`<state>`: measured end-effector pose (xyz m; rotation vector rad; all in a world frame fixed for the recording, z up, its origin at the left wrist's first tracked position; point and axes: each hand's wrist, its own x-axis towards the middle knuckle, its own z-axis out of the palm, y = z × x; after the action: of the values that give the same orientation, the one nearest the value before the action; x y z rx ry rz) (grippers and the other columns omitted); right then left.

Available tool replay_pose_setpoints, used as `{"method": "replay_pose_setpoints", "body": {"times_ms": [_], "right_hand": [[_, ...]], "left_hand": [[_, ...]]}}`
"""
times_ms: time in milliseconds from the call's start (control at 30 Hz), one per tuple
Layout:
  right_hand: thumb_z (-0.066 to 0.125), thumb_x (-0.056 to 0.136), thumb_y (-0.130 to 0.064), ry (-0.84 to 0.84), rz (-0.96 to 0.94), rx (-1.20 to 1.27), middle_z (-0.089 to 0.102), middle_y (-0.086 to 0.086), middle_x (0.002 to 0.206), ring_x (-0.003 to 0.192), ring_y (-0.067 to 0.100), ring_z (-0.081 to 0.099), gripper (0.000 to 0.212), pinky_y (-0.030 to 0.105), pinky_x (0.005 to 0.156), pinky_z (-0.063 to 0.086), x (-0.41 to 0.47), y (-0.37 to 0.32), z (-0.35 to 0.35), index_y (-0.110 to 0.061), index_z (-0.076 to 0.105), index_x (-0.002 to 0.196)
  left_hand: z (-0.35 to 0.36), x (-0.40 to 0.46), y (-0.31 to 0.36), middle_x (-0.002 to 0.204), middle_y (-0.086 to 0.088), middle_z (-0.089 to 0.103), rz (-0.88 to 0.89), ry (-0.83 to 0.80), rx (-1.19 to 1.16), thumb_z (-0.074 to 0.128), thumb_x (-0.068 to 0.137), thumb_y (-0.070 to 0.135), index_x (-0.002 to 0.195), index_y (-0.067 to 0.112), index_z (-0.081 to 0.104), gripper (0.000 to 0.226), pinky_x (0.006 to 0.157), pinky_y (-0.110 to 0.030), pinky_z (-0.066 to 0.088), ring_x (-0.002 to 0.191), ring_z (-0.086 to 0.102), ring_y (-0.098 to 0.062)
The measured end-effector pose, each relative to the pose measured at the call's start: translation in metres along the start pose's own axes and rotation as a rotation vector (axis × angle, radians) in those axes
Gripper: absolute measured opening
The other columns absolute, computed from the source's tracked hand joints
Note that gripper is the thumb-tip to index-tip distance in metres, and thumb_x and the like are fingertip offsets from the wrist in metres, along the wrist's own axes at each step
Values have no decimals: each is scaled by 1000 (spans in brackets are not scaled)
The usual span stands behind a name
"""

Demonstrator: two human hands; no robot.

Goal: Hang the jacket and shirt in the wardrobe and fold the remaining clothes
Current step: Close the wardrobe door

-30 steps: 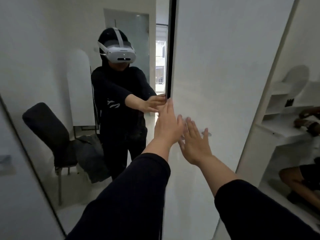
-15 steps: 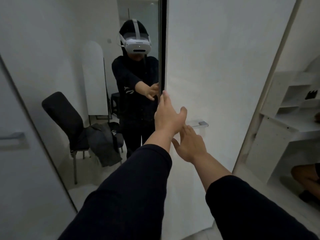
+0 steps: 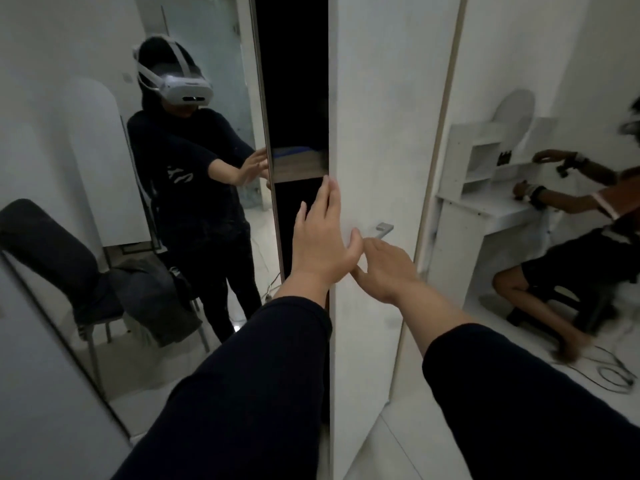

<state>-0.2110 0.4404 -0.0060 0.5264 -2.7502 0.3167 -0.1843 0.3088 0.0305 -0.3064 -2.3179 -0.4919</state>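
Wardrobe (image 3: 298, 98) dead ahead, a dark gap showing btwn mirrored door (image 3: 104, 168) and white door (image 3: 381, 116); shelf inside. Left hand (image 3: 320, 244) open, flat by the white door's vertical edge, nearer the gap. Right hand (image 3: 384, 268) open too, just below the handle (image 3: 383, 230). Jacket (image 3: 152, 299) on the chair (image 3: 52, 251), seen in the mirror.
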Motion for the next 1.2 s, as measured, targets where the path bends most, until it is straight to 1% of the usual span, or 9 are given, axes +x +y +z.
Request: {"method": "replay_pose_setpoints", "body": {"times_ms": [167, 300, 467, 567, 667, 733, 833, 967, 1200], "right_hand": [[46, 90, -51, 72, 117, 145, 53, -6, 135, 120, 15, 54, 52, 34, 96, 45, -44, 22, -17, -22, 45, 133], [43, 86, -57, 111, 242, 237, 57, -6, 130, 119, 15, 56, 56, 37, 93, 48, -74, 55, -33, -26, 43, 134], [19, 86, -58, 314, 384, 337, 47, -4, 146, 125, 20, 52, 67, 41, 99, 45, -100, 93, -78, -36, 19, 151], [16, 88, -47, 478, 454, 373, 56, 5, 136, 117, 26, 57, 64, 42, 95, 48, -103, 118, -109, -31, 29, 149], [25, 99, -33, 613, 542, 436, 60, 4, 127, 112, 22, 58, 50, 29, 89, 44, -107, 135, -142, -16, 41, 143], [30, 102, -30, 595, 598, 449, 55, 4, 135, 122, 21, 52, 46, 28, 96, 39, -110, 152, -158, -14, 38, 146], [32, 103, -38, 457, 684, 425, 43, 11, 148, 133, 27, 43, 56, 32, 106, 33, -106, 185, -170, -17, 19, 153], [27, 102, -43, 377, 732, 352, 37, 13, 151, 136, 30, 40, 63, 40, 111, 33, -95, 223, -177, -18, 4, 154], [35, 100, -41, 355, 762, 305, 36, 8, 152, 135, 28, 41, 65, 42, 110, 36, -87, 260, -172, -22, 4, 154]], "left_hand": [[8, -16, 33, 159, -9, 17, 223, 12, -4, 47, 89, 37, 151, 5, 16, 77, 120, -39, 11, 147, 17, -15], [19, -15, 67, 158, -9, 20, 398, -53, -55, 38, 93, 40, 151, 6, 20, 69, 119, -42, 17, 143, 28, -15], [38, 0, 128, 158, -4, 22, 506, -170, -204, 24, 94, 38, 151, 9, 18, 64, 119, -43, 17, 142, 29, -12], [46, 15, 170, 159, 3, 20, 479, -251, -344, 20, 97, 35, 153, 15, 16, 59, 120, -42, 15, 144, 25, -10], [58, 31, 209, 160, 8, 13, 473, -374, -391, 31, 100, 25, 154, 20, 11, 58, 119, -40, 17, 143, 27, -11], [70, 41, 233, 161, 9, 1, 483, -487, -329, 40, 96, 21, 154, 22, 2, 69, 119, -42, 17, 144, 25, -14], [93, 58, 264, 160, 7, -13, 502, -610, -248, 49, 90, 16, 153, 22, -8, 85, 119, -47, 16, 143, 26, -18], [127, 78, 284, 158, 11, -22, 536, -663, -157, 50, 91, 17, 153, 22, -9, 85, 119, -52, 10, 147, 15, -12], [161, 91, 295, 155, 10, -30, 566, -695, -80, 52, 90, 16, 151, 17, -16, 91, 118, -55, 7, 148, 9, -11]]}}
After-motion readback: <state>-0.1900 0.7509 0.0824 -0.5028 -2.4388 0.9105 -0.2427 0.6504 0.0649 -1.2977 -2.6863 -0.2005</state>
